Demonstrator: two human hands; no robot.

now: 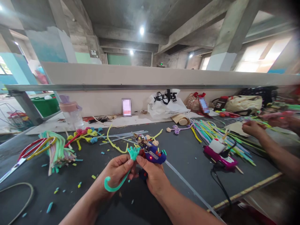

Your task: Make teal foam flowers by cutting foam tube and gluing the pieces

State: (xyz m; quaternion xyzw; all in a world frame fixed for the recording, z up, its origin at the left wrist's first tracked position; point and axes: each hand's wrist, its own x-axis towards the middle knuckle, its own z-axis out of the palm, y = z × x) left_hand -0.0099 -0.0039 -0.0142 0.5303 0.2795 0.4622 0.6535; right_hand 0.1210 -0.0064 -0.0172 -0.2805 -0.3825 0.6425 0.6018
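Observation:
In the middle of the head view, my left hand (117, 168) pinches a teal chenille stem (114, 188) with a frayed, flower-like tip and a curled lower end. My right hand (153, 175) is wrapped round a blue hot glue gun (154, 155) with a small red light lit, and its thumb and forefinger meet the stem just under the tip. A clear glue stick (187, 182) trails from the back of the gun. The gun's nozzle area is cluttered with small brownish bits, and I cannot make out the nozzle itself.
Red-and-yellow-handled scissors (35, 150) lie left beside bundled pastel stems (59, 153). Finished-looking coloured flowers (87, 135) lie behind. At right are a magenta power strip (220, 158), loose long stems (211, 131) and a co-worker's hand (254, 128). A clear bottle (70, 114) stands back left.

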